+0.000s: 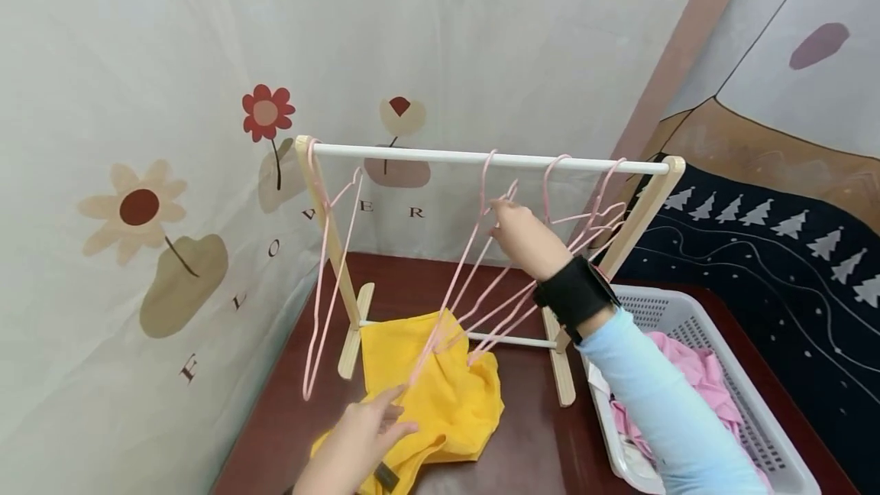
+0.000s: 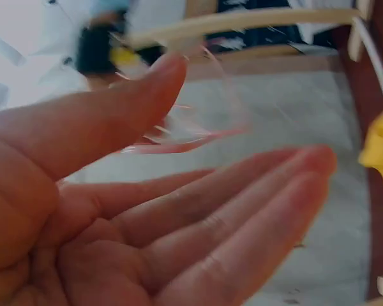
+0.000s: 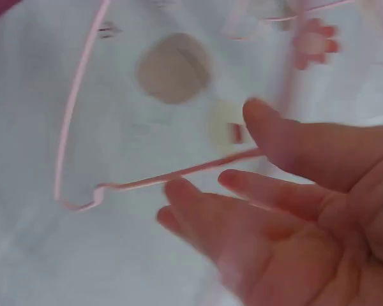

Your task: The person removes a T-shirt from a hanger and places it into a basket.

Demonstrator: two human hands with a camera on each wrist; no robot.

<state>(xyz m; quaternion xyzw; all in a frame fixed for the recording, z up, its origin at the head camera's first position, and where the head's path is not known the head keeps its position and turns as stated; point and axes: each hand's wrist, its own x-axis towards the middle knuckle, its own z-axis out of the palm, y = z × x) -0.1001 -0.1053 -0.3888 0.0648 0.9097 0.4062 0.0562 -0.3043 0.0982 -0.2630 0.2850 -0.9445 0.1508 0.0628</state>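
Pink hangers hang from the white rod (image 1: 426,154) of a small wooden rack. At the middle hanger (image 1: 462,270), my right hand (image 1: 529,239) is raised beside the upper part; in the right wrist view its thumb and fingers are spread apart, with the fingertips close to the pink wire (image 3: 147,182). Whether they touch it is unclear. My left hand (image 1: 357,438) is low at the front, near that hanger's lower end, thumb and fingers apart and the palm (image 2: 102,255) bare. A yellow garment (image 1: 440,396) lies on the table beneath the hangers, partly behind the left hand.
One hanger (image 1: 321,289) hangs at the rod's left end, and several more (image 1: 591,220) at the right. A grey-white basket (image 1: 742,373) with pink cloth (image 1: 701,380) stands right of the rack on the dark red table (image 1: 522,434). A printed cloth wall (image 1: 172,37) rises behind.
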